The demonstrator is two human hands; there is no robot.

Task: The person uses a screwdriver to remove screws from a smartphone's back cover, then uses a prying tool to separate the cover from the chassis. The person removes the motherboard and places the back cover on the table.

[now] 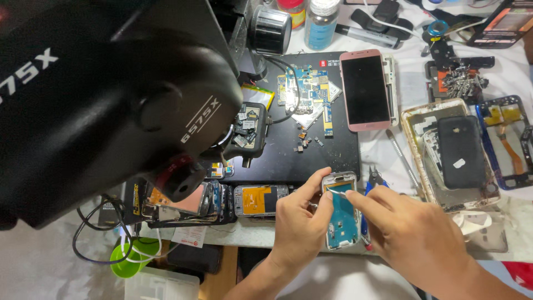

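Note:
My left hand (pixel 300 219) grips an opened phone frame (pixel 340 214) with a blue-green circuit board and an orange patch inside, held upright near the table's front edge. My right hand (pixel 408 230) pinches thin metal tweezers (pixel 337 190), their tip touching the top of the board. Both hands meet over the phone.
A black microscope head (pixel 105 105) fills the left. On the black mat (pixel 311 150) lie a bare circuit board (pixel 305 91) and small parts. A pink phone (pixel 365 89), a tray of phone shells (pixel 449 147), blue-handled cutters (pixel 376 179), bottles and more opened phones (pixel 258 200) surround them.

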